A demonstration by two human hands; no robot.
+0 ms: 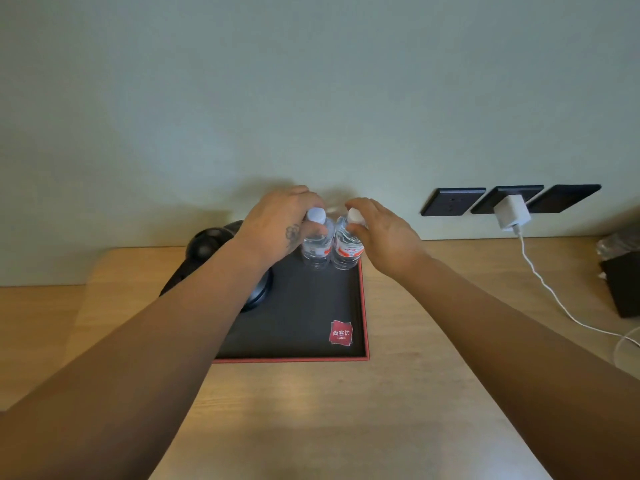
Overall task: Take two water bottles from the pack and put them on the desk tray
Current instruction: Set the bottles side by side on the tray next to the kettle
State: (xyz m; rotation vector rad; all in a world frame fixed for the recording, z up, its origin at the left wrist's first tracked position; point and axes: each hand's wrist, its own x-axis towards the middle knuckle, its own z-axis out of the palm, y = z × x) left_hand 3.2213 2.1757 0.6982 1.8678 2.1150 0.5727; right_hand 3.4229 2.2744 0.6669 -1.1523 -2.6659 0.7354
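Observation:
Two small clear water bottles with white caps stand upright side by side in the far right corner of the black desk tray, which has a red rim. My left hand wraps around the neck of the left bottle. The fingers of my right hand pinch the cap and neck of the right bottle, which has a red and white label. Both bottles touch the tray floor. The pack is not in view.
A black kettle sits at the tray's far left, partly behind my left forearm. A white charger is plugged into black wall sockets, its cable trailing over the wooden desk to the right. A dark box lies at the right edge.

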